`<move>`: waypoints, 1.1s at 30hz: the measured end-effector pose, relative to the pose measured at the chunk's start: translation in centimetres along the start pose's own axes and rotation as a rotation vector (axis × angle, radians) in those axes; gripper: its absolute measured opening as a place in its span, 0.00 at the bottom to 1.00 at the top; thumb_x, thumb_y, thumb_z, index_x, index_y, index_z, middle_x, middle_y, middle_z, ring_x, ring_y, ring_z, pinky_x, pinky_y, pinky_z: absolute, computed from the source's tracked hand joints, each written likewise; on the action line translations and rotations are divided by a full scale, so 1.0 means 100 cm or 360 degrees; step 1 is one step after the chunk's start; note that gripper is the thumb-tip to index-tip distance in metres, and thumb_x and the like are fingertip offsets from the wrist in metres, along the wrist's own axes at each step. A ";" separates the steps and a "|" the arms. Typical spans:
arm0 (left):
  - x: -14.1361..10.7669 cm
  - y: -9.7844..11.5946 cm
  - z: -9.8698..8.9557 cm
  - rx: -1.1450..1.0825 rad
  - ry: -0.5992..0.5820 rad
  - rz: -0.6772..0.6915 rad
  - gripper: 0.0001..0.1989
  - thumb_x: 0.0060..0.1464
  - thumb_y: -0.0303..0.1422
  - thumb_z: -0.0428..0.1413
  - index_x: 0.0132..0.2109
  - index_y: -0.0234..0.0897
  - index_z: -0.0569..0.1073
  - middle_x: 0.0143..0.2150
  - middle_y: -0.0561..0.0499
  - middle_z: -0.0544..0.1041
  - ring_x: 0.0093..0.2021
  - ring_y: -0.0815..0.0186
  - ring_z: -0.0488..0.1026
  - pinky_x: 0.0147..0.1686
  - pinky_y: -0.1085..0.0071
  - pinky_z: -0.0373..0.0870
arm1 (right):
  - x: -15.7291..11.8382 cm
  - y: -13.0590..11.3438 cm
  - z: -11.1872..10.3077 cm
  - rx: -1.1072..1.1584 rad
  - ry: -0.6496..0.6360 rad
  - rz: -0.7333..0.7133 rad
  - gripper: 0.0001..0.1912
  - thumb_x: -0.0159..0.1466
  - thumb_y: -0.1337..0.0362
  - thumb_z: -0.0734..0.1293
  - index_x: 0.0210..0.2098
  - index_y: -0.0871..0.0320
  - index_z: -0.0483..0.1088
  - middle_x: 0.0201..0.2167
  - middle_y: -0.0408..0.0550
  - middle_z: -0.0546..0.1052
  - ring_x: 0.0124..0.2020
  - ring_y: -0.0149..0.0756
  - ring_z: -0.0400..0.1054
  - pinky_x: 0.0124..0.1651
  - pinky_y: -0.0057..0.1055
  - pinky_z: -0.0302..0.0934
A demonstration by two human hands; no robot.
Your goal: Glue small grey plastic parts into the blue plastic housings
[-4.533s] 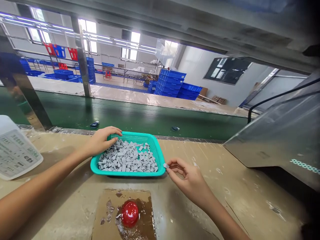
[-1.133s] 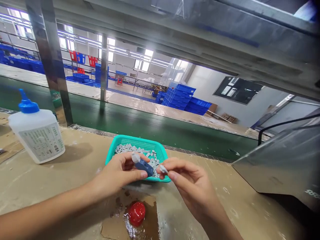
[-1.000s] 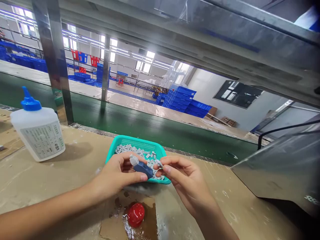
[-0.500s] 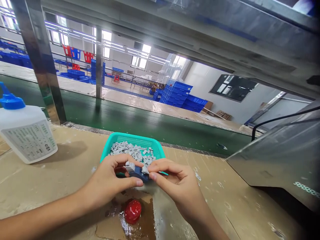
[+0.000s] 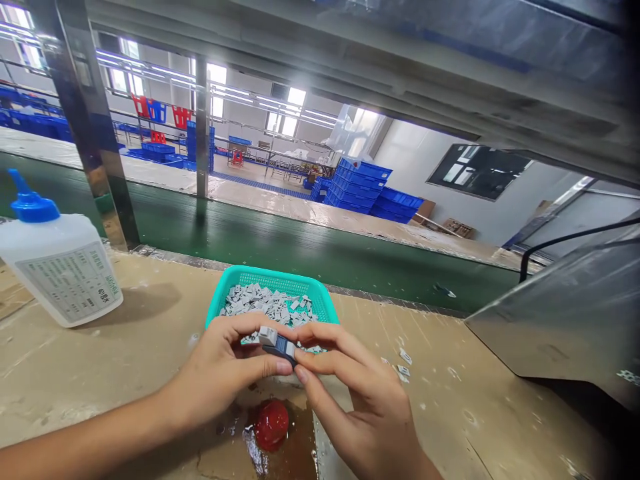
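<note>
Between both hands is a small dark blue part (image 5: 281, 345) with light grey pieces at its two ends. My left hand (image 5: 233, 360) grips it from the left, thumb below and index finger above. The fingertips of my right hand (image 5: 345, 373) pinch its right end, beside the grey piece there. Just behind the hands, a teal basket (image 5: 327, 304) holds many small grey pieces (image 5: 260, 301), partly hidden by the fingers. A red, wet-looking round object (image 5: 271, 425) rests on a brown stained patch below the hands.
A white bottle with a blue nozzle (image 5: 65, 267) stands at the left. Several loose grey pieces (image 5: 404, 363) lie right of the basket. Behind runs a green belt (image 5: 300, 243), with a metal post (image 5: 100, 133) at its left. A metal panel (image 5: 560, 307) rises at the right.
The right fingers have spread over the right end of the blue part, and its grey piece now lies flatter against it. The view has shifted slightly, so the scene appears further right.
</note>
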State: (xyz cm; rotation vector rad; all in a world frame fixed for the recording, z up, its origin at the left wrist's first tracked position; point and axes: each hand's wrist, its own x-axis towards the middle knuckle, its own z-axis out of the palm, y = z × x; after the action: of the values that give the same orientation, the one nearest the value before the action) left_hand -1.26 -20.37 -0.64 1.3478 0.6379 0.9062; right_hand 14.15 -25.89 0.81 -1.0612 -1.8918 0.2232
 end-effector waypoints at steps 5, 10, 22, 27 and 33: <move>-0.003 0.005 0.002 0.0068 0.0049 0.0151 0.09 0.42 0.27 0.59 0.34 0.40 0.75 0.33 0.55 0.74 0.35 0.71 0.71 0.35 0.80 0.69 | -0.006 0.002 0.006 -0.0057 0.0082 -0.0166 0.12 0.57 0.78 0.62 0.37 0.59 0.70 0.41 0.51 0.70 0.42 0.35 0.66 0.44 0.31 0.64; 0.004 0.010 -0.005 0.0090 0.0122 0.0223 0.09 0.43 0.26 0.59 0.36 0.38 0.74 0.35 0.55 0.75 0.36 0.71 0.72 0.36 0.80 0.70 | -0.008 0.006 0.016 0.0024 0.0133 -0.0160 0.20 0.55 0.78 0.62 0.47 0.58 0.67 0.50 0.53 0.64 0.48 0.38 0.63 0.50 0.33 0.61; -0.006 0.014 -0.005 0.0346 -0.0109 0.0303 0.06 0.40 0.30 0.61 0.30 0.36 0.74 0.28 0.54 0.75 0.31 0.71 0.69 0.31 0.79 0.66 | 0.014 0.009 -0.002 0.1654 -0.0522 0.1014 0.15 0.56 0.60 0.69 0.44 0.54 0.70 0.41 0.47 0.73 0.42 0.32 0.67 0.44 0.25 0.62; -0.014 0.017 -0.004 0.0642 -0.0082 0.0500 0.05 0.42 0.32 0.60 0.29 0.36 0.74 0.25 0.54 0.73 0.25 0.72 0.66 0.26 0.78 0.62 | 0.007 0.010 0.006 0.1974 -0.0575 0.1054 0.18 0.56 0.61 0.69 0.46 0.53 0.69 0.37 0.46 0.74 0.36 0.30 0.69 0.42 0.24 0.62; -0.014 0.011 -0.001 0.0454 -0.0115 0.0363 0.05 0.43 0.32 0.60 0.31 0.37 0.73 0.27 0.53 0.72 0.28 0.71 0.67 0.28 0.76 0.63 | 0.003 0.001 0.012 0.1795 -0.0313 0.0969 0.12 0.56 0.62 0.69 0.40 0.49 0.72 0.35 0.43 0.75 0.41 0.28 0.67 0.43 0.20 0.61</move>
State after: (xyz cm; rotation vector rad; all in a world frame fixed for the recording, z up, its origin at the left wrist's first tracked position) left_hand -2.25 -21.48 0.27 1.7280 0.5805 0.9685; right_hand 13.22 -25.34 0.29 -0.7523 -1.1747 1.5653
